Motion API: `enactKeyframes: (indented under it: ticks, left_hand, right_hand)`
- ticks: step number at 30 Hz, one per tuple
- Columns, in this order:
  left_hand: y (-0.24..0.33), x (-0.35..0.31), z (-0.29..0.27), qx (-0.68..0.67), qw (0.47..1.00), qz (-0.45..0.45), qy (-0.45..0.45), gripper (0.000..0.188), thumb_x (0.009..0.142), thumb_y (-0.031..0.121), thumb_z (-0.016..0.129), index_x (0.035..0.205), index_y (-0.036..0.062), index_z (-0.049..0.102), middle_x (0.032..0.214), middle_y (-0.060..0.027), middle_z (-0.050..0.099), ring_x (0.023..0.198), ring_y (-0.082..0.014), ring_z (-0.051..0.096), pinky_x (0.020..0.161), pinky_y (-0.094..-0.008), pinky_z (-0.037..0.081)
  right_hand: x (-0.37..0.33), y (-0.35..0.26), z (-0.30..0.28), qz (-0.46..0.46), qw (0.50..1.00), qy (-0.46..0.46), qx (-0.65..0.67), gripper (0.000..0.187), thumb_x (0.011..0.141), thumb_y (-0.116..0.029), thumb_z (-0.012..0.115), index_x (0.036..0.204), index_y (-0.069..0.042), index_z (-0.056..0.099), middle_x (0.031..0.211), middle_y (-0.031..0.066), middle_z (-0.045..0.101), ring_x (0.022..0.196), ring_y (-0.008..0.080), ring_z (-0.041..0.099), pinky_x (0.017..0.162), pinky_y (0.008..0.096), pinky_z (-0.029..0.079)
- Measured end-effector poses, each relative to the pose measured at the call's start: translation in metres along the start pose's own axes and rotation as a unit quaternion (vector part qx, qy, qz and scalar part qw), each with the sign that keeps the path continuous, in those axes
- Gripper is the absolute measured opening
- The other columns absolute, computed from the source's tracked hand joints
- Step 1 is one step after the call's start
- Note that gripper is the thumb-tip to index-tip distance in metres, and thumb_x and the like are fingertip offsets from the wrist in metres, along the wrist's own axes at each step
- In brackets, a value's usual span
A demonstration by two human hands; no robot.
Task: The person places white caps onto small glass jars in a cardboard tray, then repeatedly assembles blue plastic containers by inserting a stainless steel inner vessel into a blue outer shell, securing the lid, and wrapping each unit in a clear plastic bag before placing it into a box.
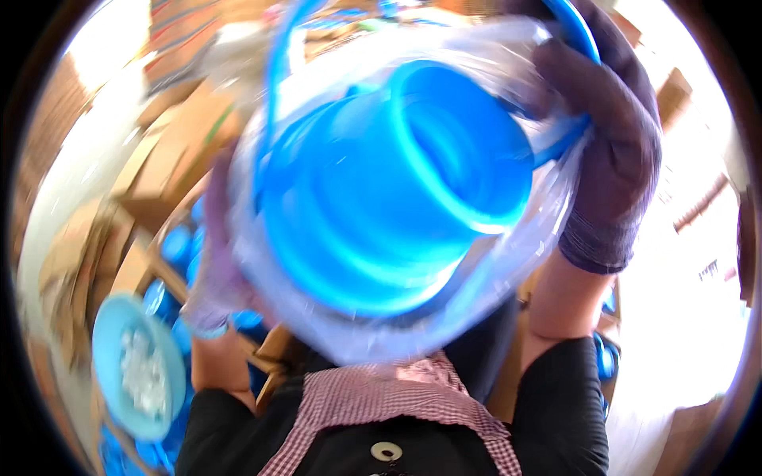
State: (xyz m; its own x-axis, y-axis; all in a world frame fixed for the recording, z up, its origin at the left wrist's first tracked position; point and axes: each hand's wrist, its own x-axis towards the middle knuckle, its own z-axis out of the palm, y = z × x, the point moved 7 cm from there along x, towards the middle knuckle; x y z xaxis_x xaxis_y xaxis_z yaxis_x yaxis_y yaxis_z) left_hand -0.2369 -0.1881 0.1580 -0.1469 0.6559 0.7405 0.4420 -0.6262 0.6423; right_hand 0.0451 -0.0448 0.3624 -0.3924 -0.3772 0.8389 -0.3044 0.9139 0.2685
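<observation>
- blue plastic stepped vessel was up in front of the person's chest, tilted, open mouth facing right; couldn't tell if one piece or several stacked.
- clear plastic bag sat around it, loose film bunched along the lower side and at upper right.
- thin blue handle arched up along the vessel's left side; another blue stretch showed at upper right, next to the right glove.
- right hand, dark purple glove: fingers bent in, nearly closed, on the bag's upper right edge. couldn't tell if they also had the handle.
- left hand, paler purple glove, motion-blurred: upright against the bag's left side. couldn't tell how far its fingers were bent or what they gripped.
- light blue basin was at lower left, below the left hand, holding small clear pieces, too blurred to identify.
- blue containers stood packed in a carton beside the basin; more blue items showed by the right elbow.
- brown cardboard boxes lay at upper left, flattened cardboard nearer the left rim.
- person wore black sleeves and a red-and-white checked apron.
</observation>
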Motion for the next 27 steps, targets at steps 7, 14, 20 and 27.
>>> enactKeyframes:
  ticks: [7, 14, 20, 27]
  left_hand:
    - [-0.048, 0.052, 0.155, -0.264, 0.942, -0.118, -0.17, 0.161, 0.046, 0.052, 0.102, 0.165, 0.0073, 0.003, 0.164, -0.0156, 0.029, 0.15, -0.0321, 0.035, 0.123, -0.0488, 0.032]
    - [-0.104, -0.059, 0.321, -0.412, 0.754, -0.348, -0.374, 0.143, 0.055, 0.04, 0.103, 0.164, 0.011, 0.015, 0.155, -0.0125, 0.045, 0.143, -0.0305, 0.046, 0.119, -0.0478, 0.04]
    - [-0.093, -0.129, 0.297, 0.003, 0.782, -0.284, -0.554, 0.105, 0.075, 0.035, 0.091, 0.156, 0.0019, 0.032, 0.142, -0.0236, 0.057, 0.131, -0.0356, 0.058, 0.109, -0.0419, 0.047]
    - [-0.101, -0.041, 0.232, 0.047, 0.711, -0.181, -0.678, 0.062, 0.099, 0.043, 0.066, 0.139, -0.0033, 0.056, 0.131, -0.0223, 0.064, 0.119, -0.0307, 0.064, 0.1, -0.041, 0.053]
  right_hand:
    - [-0.073, 0.029, -0.042, 0.507, 0.798, 0.106, 0.308, 0.018, 0.086, -0.008, 0.072, 0.1, 0.004, 0.072, 0.084, 0.0081, 0.071, 0.074, 0.0152, 0.071, 0.071, 0.0303, 0.061]
    - [-0.172, -0.029, -0.086, 0.441, 0.88, -0.059, -0.164, 0.021, 0.078, -0.008, 0.073, 0.098, -0.002, 0.069, 0.105, 0.0196, 0.066, 0.099, 0.0369, 0.067, 0.089, 0.0423, 0.054]
    - [-0.249, -0.145, 0.021, 0.482, 0.847, -0.222, 0.034, 0.027, 0.077, -0.006, 0.073, 0.101, -0.001, 0.062, 0.13, 0.0172, 0.056, 0.113, 0.0367, 0.062, 0.092, 0.046, 0.053]
    - [-0.314, -0.173, 0.063, 0.496, 0.781, -0.366, 0.099, 0.063, 0.084, -0.006, 0.07, 0.145, -0.007, 0.053, 0.137, 0.0135, 0.053, 0.12, 0.0315, 0.06, 0.103, 0.0439, 0.051]
